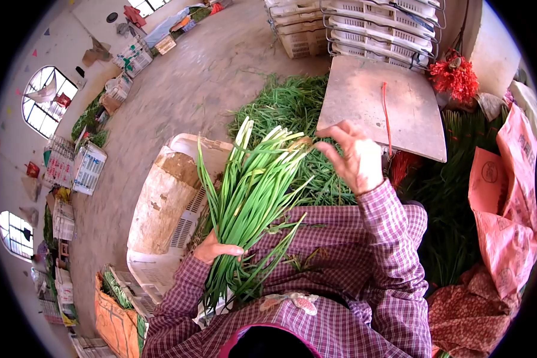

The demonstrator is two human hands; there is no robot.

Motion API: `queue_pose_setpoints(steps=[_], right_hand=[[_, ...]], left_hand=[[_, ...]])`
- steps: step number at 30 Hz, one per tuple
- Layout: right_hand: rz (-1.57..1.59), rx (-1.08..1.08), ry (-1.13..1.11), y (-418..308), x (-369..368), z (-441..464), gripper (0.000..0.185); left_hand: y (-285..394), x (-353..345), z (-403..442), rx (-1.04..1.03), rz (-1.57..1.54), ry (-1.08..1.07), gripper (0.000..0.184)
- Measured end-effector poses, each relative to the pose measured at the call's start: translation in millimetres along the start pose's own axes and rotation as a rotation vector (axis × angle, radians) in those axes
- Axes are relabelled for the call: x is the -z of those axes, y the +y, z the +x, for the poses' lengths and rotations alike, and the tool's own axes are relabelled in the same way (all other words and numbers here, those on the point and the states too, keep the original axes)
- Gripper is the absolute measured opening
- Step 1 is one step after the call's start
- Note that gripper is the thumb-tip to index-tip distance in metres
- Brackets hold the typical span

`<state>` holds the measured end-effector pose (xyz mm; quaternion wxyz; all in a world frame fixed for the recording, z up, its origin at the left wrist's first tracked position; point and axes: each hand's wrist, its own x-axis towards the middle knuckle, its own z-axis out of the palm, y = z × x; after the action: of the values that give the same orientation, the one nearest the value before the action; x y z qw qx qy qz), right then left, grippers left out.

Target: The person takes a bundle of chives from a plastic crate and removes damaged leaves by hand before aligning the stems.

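My left hand (219, 247) is closed around the leafy lower part of a bunch of garlic chives (250, 194), its thumb lying across the green blades. The pale stem ends point up and away from me, and some leaves fall over my lap. Close to those stem ends is my right hand (358, 156), with its index finger and thumb bent and their tips a little apart. Nothing shows between them. A brownish withered bit (303, 143) sits at the stem ends, just left of the fingertips.
Loose greens (280, 104) lie heaped on the floor ahead. A white plastic crate (146, 262) stands at my left. To the right are a board (364, 80) with a red tie (386, 113), red ties in a bundle (454, 77) and a pink sack (510, 232). Stacked crates (379, 30) rise behind.
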<state>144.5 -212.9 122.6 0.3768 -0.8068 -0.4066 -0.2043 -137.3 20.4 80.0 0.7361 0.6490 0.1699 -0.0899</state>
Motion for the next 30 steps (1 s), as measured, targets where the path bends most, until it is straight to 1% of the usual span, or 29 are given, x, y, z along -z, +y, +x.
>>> queue_pose_setpoints(steps=[2,4,6,8,10,12,13,14,17,20,22,24,25,26,27,30], right_hand=[[-0.030,0.093,-0.021,-26.6,-5.4,2.6,0.028],[-0.059,0.089,-0.014,-37.0,-15.2,4.5,0.033],[-0.129,0.068,-0.040,-40.5,-21.6,3.8,0.030],[-0.126,0.096,-0.054,-37.2,-25.2,0.6,0.027],[-0.126,0.121,-0.071,-33.4,-29.7,-2.8,0.025],[-0.111,0.097,-0.116,-28.7,-34.6,-6.8,0.020],[-0.066,0.051,-0.142,-27.6,-37.1,-8.6,0.018],[-0.069,0.051,-0.145,-24.5,-40.1,-9.7,0.018],[-0.128,0.117,-0.018,-11.6,-49.5,-10.2,0.018],[-0.168,0.161,0.029,-3.8,-57.4,-11.3,0.019],[-0.175,0.159,0.004,0.8,-56.8,-11.1,0.018],[-0.199,0.198,0.034,9.1,-55.0,-9.9,0.017],[-0.236,0.195,0.035,14.8,-53.6,-9.8,0.017],[-0.315,0.178,0.054,22.4,-53.6,-8.4,0.019],[-0.407,0.144,0.026,30.8,-49.3,-6.3,0.020],[-0.487,0.035,0.066,61.7,-24.8,1.2,0.024]], left_hand=[[2.8,-5.1,2.0,0.017,0.013,-0.007,0.081],[3.1,-9.8,3.0,-0.037,0.127,0.019,0.081],[3.0,-14.5,3.3,-0.063,0.141,0.024,0.081],[0.8,-15.9,3.2,0.022,0.091,-0.012,0.081],[0.9,-22.8,2.2,0.017,0.066,0.014,0.081],[-3.7,-25.6,1.7,0.014,0.041,0.021,0.078],[-5.5,-26.3,2.3,0.014,0.037,0.018,0.078],[-7.1,-27.1,2.4,0.003,0.042,0.019,0.076],[-11.0,-27.2,2.7,0.005,0.049,0.015,0.073],[-14.6,-24.9,4.0,0.023,0.053,0.005,0.071],[-15.9,-23.7,4.5,0.029,0.051,0.003,0.071],[-16.8,-23.4,5.7,0.015,0.026,-0.024,0.074],[-17.6,-23.3,5.8,0.016,0.020,-0.019,0.074],[-19.2,-23.4,5.3,0.000,0.024,-0.019,0.078],[-21.0,-23.3,4.7,-0.015,0.029,-0.020,0.081],[-26.6,-20.1,2.0,-0.055,0.102,-0.007,0.086]])
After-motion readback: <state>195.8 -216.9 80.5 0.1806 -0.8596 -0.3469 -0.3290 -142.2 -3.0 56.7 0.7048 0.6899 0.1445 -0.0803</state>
